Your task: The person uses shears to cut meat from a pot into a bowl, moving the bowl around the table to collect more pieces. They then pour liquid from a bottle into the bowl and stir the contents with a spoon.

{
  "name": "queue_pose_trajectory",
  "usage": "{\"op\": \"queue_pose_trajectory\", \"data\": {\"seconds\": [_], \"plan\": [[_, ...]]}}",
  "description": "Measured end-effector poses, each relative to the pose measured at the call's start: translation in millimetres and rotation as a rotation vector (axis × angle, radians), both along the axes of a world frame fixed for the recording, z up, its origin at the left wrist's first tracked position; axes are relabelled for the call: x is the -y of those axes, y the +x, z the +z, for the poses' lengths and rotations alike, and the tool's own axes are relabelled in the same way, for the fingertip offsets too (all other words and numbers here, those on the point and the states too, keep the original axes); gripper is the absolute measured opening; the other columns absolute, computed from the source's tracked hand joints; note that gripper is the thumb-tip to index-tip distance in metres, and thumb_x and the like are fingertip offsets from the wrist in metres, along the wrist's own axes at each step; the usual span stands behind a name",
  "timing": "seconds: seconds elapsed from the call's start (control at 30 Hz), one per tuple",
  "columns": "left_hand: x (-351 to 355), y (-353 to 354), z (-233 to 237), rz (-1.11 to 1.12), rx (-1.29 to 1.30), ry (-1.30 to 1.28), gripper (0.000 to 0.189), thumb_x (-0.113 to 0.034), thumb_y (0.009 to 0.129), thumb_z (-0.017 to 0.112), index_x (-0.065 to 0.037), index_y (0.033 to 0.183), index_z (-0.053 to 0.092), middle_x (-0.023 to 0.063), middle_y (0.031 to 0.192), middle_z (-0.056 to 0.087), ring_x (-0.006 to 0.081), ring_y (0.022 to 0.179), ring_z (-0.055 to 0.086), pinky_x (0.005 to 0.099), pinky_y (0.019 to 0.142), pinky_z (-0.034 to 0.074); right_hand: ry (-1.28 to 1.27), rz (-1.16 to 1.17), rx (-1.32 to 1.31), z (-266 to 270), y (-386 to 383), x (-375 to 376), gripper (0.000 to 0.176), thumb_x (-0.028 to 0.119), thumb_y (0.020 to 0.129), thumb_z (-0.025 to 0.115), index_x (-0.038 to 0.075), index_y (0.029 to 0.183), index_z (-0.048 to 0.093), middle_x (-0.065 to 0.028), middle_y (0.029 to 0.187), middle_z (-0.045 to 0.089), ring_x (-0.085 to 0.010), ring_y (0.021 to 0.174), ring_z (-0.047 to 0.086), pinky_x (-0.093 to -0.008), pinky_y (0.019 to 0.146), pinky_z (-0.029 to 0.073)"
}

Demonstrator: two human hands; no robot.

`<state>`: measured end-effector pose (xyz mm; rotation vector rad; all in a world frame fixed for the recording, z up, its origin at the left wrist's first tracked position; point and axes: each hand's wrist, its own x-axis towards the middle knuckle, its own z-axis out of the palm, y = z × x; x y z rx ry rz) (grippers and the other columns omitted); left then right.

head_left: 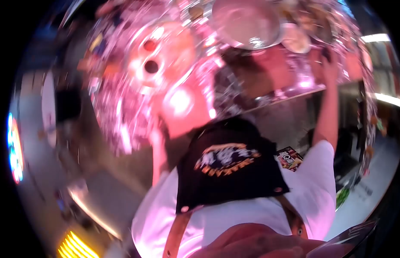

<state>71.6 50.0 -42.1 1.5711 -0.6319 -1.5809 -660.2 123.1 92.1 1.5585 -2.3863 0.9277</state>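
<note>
Though blurred, a co-worker's hand (329,64) touches the counter (268,98), its edge crosswise.

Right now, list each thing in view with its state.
Shiny tray: raised overhead, tilted, blurred.
Round pan: on the tray, it seems; contents unclear.
Co-worker's hand: up against the tray; grip unclear.
Black hat: worn on the co-worker's head.
Yellow lights: lit.
Ceiling strip light: lit.

A bowl (245,21) sits on the counter (277,73) — 1 plate (296,38) just right of it; a person (228,172) stands before the counter's near edge, 2 arms reaching onto it.
</note>
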Motion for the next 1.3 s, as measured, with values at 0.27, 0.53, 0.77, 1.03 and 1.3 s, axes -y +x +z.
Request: {"op": "queue_pose_trajectory", "data": {"seconds": [0.27, 0.53, 0.77, 1.03, 1.3], "plan": [[21, 38, 49, -0.402, 0.275, -0.233, 0.018, -0.010, 0.097, 0.058, -0.003, 0.109, 0.069, -0.0047, 0.073, 0.058, 0.0038, 0.064, 0.051, 0.0206, 0.057, 0.040, 0.162, 0.244, 0.911, -25, 286, -61, 0.059, -0.011, 0.088, 0.050, 0.007, 0.143, 0.047, -0.0067, 0.119, 0.061, -0.0146, 0.102, 0.060, -0.0273, 0.089, 0.048], [56, 45, 71, -0.810, 0.675, -0.473, 0.026, -0.020, 0.086, 0.062, -0.007, 0.106, 0.072, 0.0165, 0.094, 0.071, 0.0296, 0.084, 0.070, 0.0373, 0.077, 0.053, 0.500, 0.489, 0.288, -67, 427, -44, 0.054, 0.006, 0.081, 0.069, 0.011, 0.133, 0.055, -0.0170, 0.118, 0.062, -0.0377, 0.108, 0.060, -0.0433, 0.093, 0.050], [68, 33, 73, -1.041, 0.836, -0.532, 0.022, -0.018, 0.088, 0.062, -0.008, 0.105, 0.072, 0.0178, 0.098, 0.071, 0.0286, 0.087, 0.069, 0.0371, 0.079, 0.053, 0.478, 0.540, -0.087, -57, 439, -31, 0.061, 0.002, 0.077, 0.068, 0.012, 0.135, 0.054, -0.0143, 0.101, 0.059, -0.0351, 0.096, 0.060, -0.0451, 0.084, 0.050], [34, 5, -28, -0.849, 0.616, -0.535, 0.026, -0.021, 0.091, 0.062, -0.006, 0.110, 0.071, 0.0154, 0.083, 0.070, 0.0240, 0.077, 0.067, 0.0350, 0.073, 0.052, 0.538, 0.550, -0.200, -23, 456, -30, 0.053, 0.013, 0.078, 0.067, 0.011, 0.130, 0.056, -0.0136, 0.103, 0.061, -0.0328, 0.099, 0.061, -0.0445, 0.085, 0.051], [10, -1, -39, -0.683, 0.236, -0.372, 0.023, -0.017, 0.095, 0.060, -0.005, 0.110, 0.071, 0.0150, 0.103, 0.073, 0.0235, 0.094, 0.070, 0.0337, 0.083, 0.052, 0.809, 0.445, -0.094, 5, 456, -24, 0.065, 0.033, 0.072, 0.075, 0.010, 0.128, 0.052, -0.0174, 0.114, 0.062, -0.0360, 0.112, 0.059, -0.0460, 0.095, 0.048]]}}
